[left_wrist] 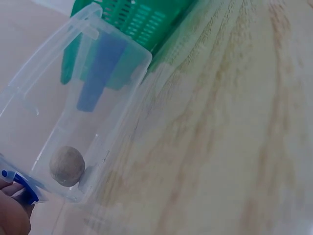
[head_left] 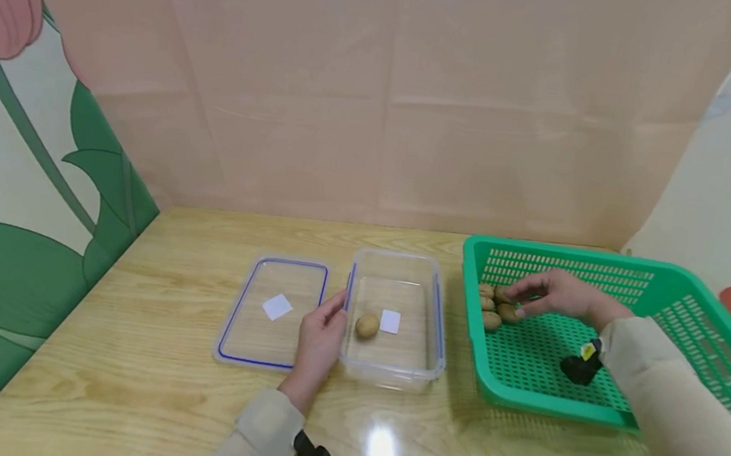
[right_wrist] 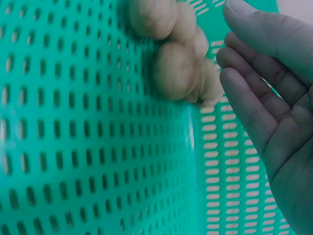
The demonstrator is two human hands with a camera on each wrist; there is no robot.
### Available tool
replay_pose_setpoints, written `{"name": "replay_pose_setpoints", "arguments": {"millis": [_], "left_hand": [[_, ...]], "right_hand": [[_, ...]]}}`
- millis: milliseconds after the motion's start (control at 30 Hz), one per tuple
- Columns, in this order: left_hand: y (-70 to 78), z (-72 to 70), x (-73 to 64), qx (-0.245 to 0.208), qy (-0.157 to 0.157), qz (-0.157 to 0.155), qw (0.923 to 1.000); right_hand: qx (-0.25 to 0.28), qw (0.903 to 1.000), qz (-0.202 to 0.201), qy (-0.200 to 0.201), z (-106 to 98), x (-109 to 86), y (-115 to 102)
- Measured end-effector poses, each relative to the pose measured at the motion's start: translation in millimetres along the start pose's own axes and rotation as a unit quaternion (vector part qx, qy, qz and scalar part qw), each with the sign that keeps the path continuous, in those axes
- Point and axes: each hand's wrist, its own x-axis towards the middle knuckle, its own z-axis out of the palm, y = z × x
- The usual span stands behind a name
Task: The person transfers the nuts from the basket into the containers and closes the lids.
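Note:
A clear plastic food box (head_left: 418, 356) with blue side clips stands mid-table, a round brown walnut-like piece (head_left: 367, 326) inside. My left hand (head_left: 321, 338) holds the box's left side, its fingers at a blue clip (left_wrist: 24, 188) in the left wrist view. Inside the green basket (head_left: 490, 384), my right hand (head_left: 559, 294) hovers over several more brown pieces (head_left: 491, 320) gathered at the left end. In the right wrist view, the fingers (right_wrist: 247, 98) are spread from the thumb beside these pieces (right_wrist: 176, 71), with nothing between them.
A clear lid (head_left: 269, 345) with a blue seal lies left of the box, a white paper square (head_left: 277, 307) on it. Another white square (head_left: 390, 321) shows in the box. Behind the wooden table (head_left: 135, 375) rises a pinkish sheet (head_left: 380, 108).

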Motion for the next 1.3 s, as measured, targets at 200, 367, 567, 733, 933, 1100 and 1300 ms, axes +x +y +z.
{"name": "replay_pose_setpoints", "arguments": {"millis": [200,367,567,733,933,1100,1300], "left_hand": [[-1.3,1.1,-2.4,-0.007,-0.002,0.008,0.9999],[-0.1,-0.9,-4.5,-0.004,-0.001,-0.001,1.0000],[1.1,-3.2,-5.1,-0.005,-0.002,-0.003,1.0000],[0.9,-2.2,-4.3,-0.001,-0.002,0.011,0.9999],[2.4,-1.8,-3.3,-0.002,-0.004,-0.002,1.0000],[3.9,-1.4,-1.9,0.001,-0.007,-0.013,0.9999],[3.4,-0.3,-1.8,0.001,-0.007,-0.013,0.9999]], "right_hand": [[-0.014,0.9999,0.009,-0.004,0,0.0,13],[-0.048,0.9987,0.016,-0.001,2,1.1,17],[-0.048,0.9988,0.004,-0.012,6,4.2,19],[-0.045,0.9989,0.011,-0.004,8,5.4,22],[-0.055,0.9984,0.006,0.013,12,8.1,24],[-0.062,0.9975,0.009,0.031,15,8.7,23],[-0.063,0.9970,0.008,0.043,18,6.9,20]]}}
